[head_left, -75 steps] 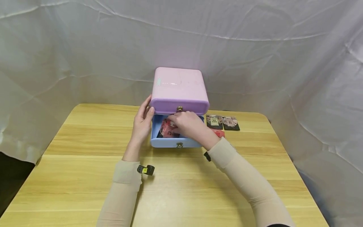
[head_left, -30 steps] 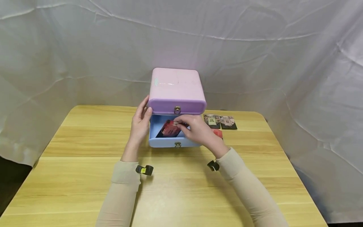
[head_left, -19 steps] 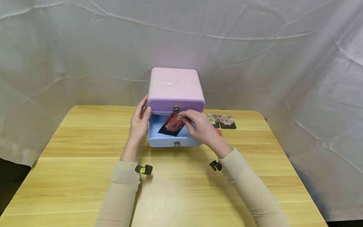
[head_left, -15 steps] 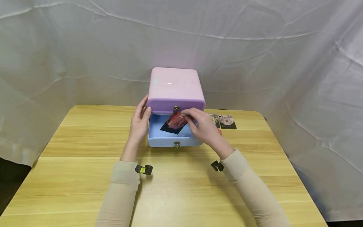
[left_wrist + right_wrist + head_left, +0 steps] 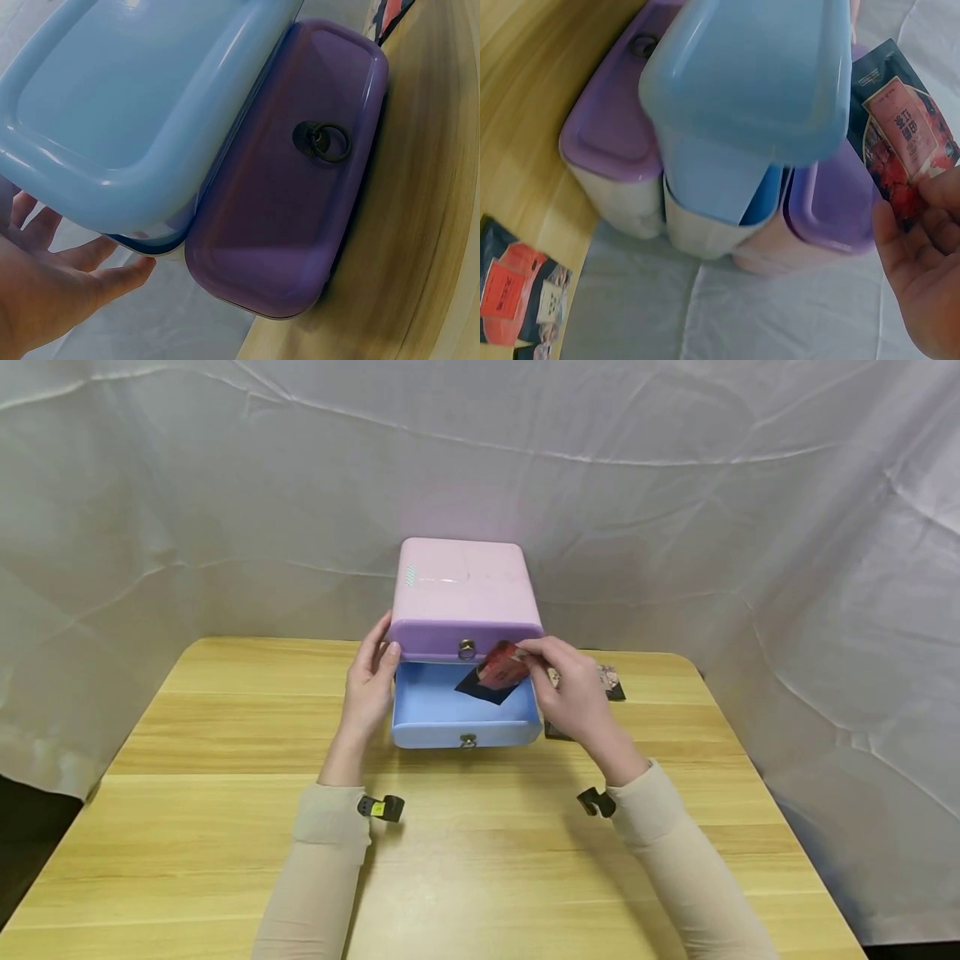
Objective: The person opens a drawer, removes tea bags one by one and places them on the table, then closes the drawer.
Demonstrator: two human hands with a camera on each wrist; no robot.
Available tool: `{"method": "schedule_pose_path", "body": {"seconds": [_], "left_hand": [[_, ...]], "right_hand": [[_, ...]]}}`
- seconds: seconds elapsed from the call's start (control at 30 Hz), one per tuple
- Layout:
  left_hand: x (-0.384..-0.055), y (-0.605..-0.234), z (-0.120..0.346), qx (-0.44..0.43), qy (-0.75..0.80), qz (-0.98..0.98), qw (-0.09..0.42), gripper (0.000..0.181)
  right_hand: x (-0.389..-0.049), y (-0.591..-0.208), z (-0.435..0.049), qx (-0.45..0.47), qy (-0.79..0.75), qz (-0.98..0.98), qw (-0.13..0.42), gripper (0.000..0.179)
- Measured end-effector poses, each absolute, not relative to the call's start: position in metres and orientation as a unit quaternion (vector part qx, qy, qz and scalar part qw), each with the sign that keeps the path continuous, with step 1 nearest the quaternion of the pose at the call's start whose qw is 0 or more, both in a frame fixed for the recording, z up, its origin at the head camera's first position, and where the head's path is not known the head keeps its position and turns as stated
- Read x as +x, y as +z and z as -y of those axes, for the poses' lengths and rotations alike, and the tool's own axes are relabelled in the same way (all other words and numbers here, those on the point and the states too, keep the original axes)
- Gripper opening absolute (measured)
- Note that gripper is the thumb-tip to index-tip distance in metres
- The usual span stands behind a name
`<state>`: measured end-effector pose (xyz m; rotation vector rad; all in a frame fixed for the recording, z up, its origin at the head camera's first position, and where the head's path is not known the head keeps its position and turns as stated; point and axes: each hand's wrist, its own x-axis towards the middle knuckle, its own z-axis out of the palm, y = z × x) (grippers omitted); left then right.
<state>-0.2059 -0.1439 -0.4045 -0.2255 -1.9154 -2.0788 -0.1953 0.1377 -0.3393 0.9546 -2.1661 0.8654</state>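
Note:
My right hand [image 5: 573,689] pinches a red and black sachet [image 5: 501,668] by its corner, above the right part of the blue drawer [image 5: 427,737]. In the right wrist view the sachet [image 5: 904,124] shows a pink label, with thumb and fingers at one end. The blue drawer is pulled out of a small pastel drawer cabinet [image 5: 472,581], and its visible inside holds nothing. My left hand [image 5: 369,689] rests against the cabinet's left side, fingers extended. In the left wrist view, a purple drawer [image 5: 277,180] with a ring pull is closed below the blue one.
More sachets [image 5: 612,685] lie on the wooden table [image 5: 465,860] right of the cabinet, partly hidden by my right hand. The right wrist view shows red and black sachets [image 5: 510,285] there. A pale cloth [image 5: 300,485] hangs behind the table.
My right hand has pinched the sachet in the blue drawer, lifted it and carried it to the right. The left hand stays against the cabinet's side.

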Motion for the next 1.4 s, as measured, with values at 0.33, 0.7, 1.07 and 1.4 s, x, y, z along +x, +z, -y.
{"method": "schedule_pose_path", "body": {"seconds": [0.33, 0.7, 1.07, 1.4], "left_hand": [[-0.206, -0.404, 0.144, -0.081, -0.724, 0.667, 0.153, 0.050], [-0.206, -0.404, 0.143, -0.077, -0.728, 0.664, 0.152, 0.050], [-0.207, -0.405, 0.142, -0.078, -0.728, 0.664, 0.150, 0.050], [-0.207, -0.405, 0.142, -0.078, -0.727, 0.665, 0.152, 0.050]], "right_hand": [[-0.195, -0.342, -0.167, 0.309, 0.359, 0.809, 0.348, 0.016], [-0.197, -0.350, -0.204, 0.251, 0.345, 0.827, 0.366, 0.017], [-0.198, -0.362, -0.237, 0.221, 0.287, 0.864, 0.351, 0.016], [-0.203, -0.379, -0.256, 0.210, 0.239, 0.892, 0.320, 0.015]]}}
